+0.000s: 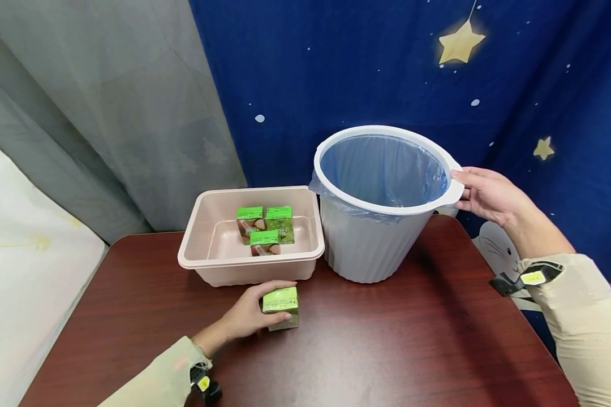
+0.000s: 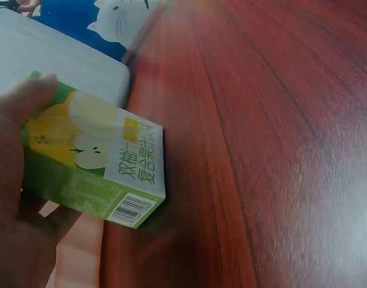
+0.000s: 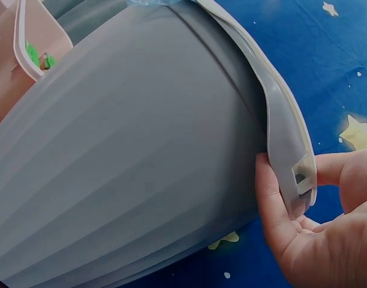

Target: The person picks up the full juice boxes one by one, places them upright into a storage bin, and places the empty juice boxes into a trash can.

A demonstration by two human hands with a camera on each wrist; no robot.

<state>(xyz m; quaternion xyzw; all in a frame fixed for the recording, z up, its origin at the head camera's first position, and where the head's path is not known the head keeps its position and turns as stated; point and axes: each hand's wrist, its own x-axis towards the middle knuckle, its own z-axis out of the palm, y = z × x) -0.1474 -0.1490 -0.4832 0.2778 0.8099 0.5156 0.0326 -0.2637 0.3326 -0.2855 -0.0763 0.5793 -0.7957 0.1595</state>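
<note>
My left hand [image 1: 252, 311] grips a green juice carton [image 1: 281, 308] between thumb and fingers, low over the table in front of the pink basin. Its yellow fruit picture and barcode show on the juice carton [image 2: 93, 144] in the left wrist view. At the right, my right hand [image 1: 489, 192] pinches the rim tab of a white trash bin [image 1: 371, 249], thumb on top and fingers beneath. A clear bag [image 1: 382, 169] lines the bin. In the right wrist view, fingertips [image 3: 265, 171] press under the rim [image 3: 282, 114].
The pink basin [image 1: 254, 271], left of the bin, holds three green-topped cartons [image 1: 279, 223]. Both containers stand toward the back of the dark red table [image 1: 366, 350]. Behind hang a grey curtain [image 1: 112, 102] and a blue star-patterned curtain [image 1: 346, 68].
</note>
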